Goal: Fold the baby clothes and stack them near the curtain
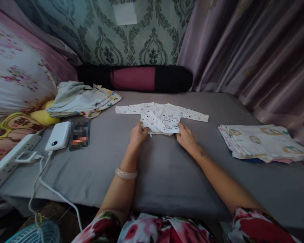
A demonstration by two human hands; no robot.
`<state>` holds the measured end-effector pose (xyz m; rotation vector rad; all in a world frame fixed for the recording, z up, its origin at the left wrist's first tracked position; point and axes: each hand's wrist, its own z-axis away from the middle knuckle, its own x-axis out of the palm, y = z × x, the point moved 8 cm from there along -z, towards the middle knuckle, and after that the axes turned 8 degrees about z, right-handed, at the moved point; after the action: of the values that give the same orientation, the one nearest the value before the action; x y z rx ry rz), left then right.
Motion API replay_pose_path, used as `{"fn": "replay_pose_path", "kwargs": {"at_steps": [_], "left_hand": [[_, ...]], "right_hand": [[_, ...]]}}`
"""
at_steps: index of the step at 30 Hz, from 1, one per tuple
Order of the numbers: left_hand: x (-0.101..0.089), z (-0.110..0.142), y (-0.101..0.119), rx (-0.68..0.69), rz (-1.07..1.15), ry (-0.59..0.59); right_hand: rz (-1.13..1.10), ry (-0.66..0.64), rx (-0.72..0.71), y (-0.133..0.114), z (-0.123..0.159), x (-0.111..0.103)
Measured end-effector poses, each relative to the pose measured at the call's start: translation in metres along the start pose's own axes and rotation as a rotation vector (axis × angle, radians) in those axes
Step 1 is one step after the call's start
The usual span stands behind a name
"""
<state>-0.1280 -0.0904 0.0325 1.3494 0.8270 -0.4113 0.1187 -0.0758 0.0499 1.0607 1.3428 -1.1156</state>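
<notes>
A small white baby shirt [160, 116] lies spread flat on the grey sheet, its sleeves stretched out to both sides. It has a line-drawn animal on the front and small dark prints on the sleeves. At the lower left corner of the hem, my left hand [138, 134] is closed on the fabric, with a pale bangle on that wrist. My right hand [186, 136] pinches the hem's lower right corner. Fingertips of both hands are partly hidden by the cloth.
Folded patterned cloths [264, 141] are stacked at the right. Crumpled light-blue clothing [78, 99] lies at the left, near a white power bank [57, 135] and a power strip [12, 158] with cables. A black and maroon bolster [133, 78] lines the back wall.
</notes>
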Motion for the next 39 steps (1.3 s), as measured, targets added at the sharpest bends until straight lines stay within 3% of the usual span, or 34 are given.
{"fn": "replay_pose_path", "kwargs": {"at_steps": [5, 11, 17, 20, 24, 28, 33, 39], "left_hand": [[-0.007, 0.002, 0.002, -0.019, -0.039, 0.016], [-0.014, 0.006, 0.000, -0.065, -0.119, -0.051], [-0.009, 0.006, -0.001, 0.020, -0.179, -0.109], [-0.012, 0.006, 0.007, 0.112, -0.196, -0.057], [-0.011, 0.004, 0.030, 0.235, -0.125, 0.062], [0.015, 0.001, 0.051, 0.382, -0.011, 0.020], [0.038, -0.002, 0.052, 0.455, -0.028, -0.016], [0.041, -0.004, 0.047, 0.418, -0.111, -0.033]], "right_hand": [[0.191, 0.095, -0.107, 0.001, -0.002, -0.009], [0.351, 0.159, -0.305, 0.005, 0.004, -0.003], [0.346, 0.032, -0.396, 0.013, 0.006, 0.000], [0.306, -0.035, -0.388, 0.015, -0.003, -0.008], [0.099, -0.055, -0.346, -0.001, -0.029, -0.020], [-0.099, -0.054, -0.232, -0.025, -0.070, -0.019], [-0.226, -0.029, -0.167, -0.052, -0.129, -0.014], [-0.151, -0.144, -0.058, -0.069, -0.180, 0.000]]}}
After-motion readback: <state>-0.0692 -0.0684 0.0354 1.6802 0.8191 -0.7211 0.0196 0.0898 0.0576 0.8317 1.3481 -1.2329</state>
